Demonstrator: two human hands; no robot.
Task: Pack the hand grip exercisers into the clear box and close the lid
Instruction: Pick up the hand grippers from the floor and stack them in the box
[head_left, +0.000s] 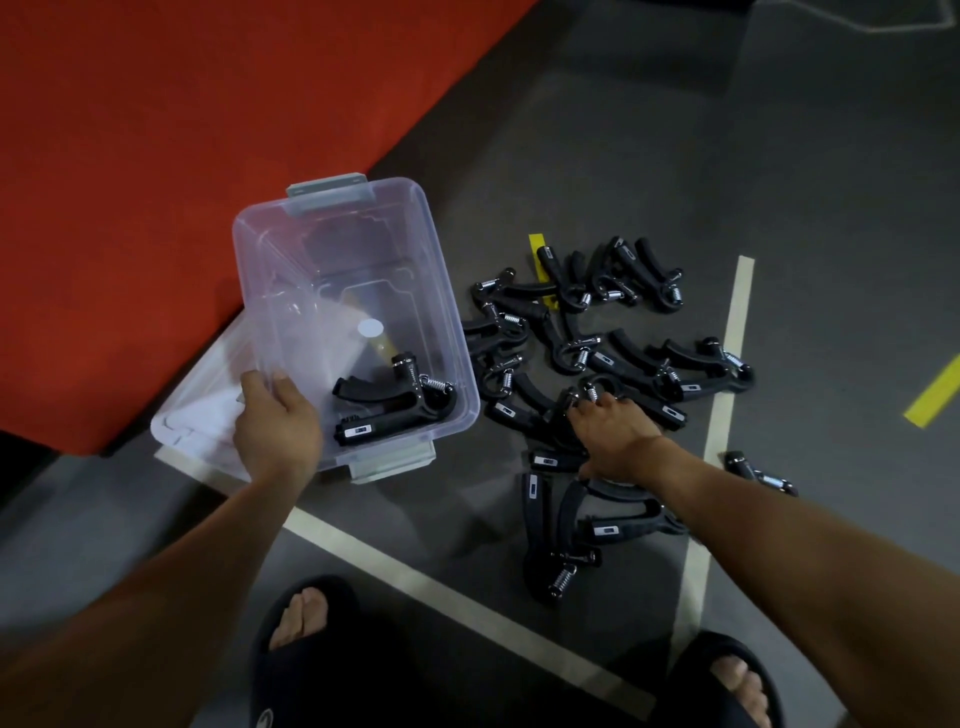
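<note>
A clear plastic box (415, 260) with grey latches stands open on the dark floor, tilted toward me. One black hand grip exerciser (395, 402) lies inside, in its near right corner. My left hand (275, 426) grips the box's near left rim. Several more exercisers (597, 343) lie scattered on the floor to the right of the box. My right hand (613, 431) reaches into that pile, palm down, its fingers closed around the spring end of one exerciser (589, 389). The clear lid (202, 415) lies flat on the floor, left of the box and partly under it.
A red mat (156, 156) covers the floor at the left and back. Pale tape lines (727, 364) and yellow tape strips (935, 395) mark the grey floor. A lone exerciser (758, 473) lies to the right of my forearm. My feet in black slippers (301, 623) are at the bottom.
</note>
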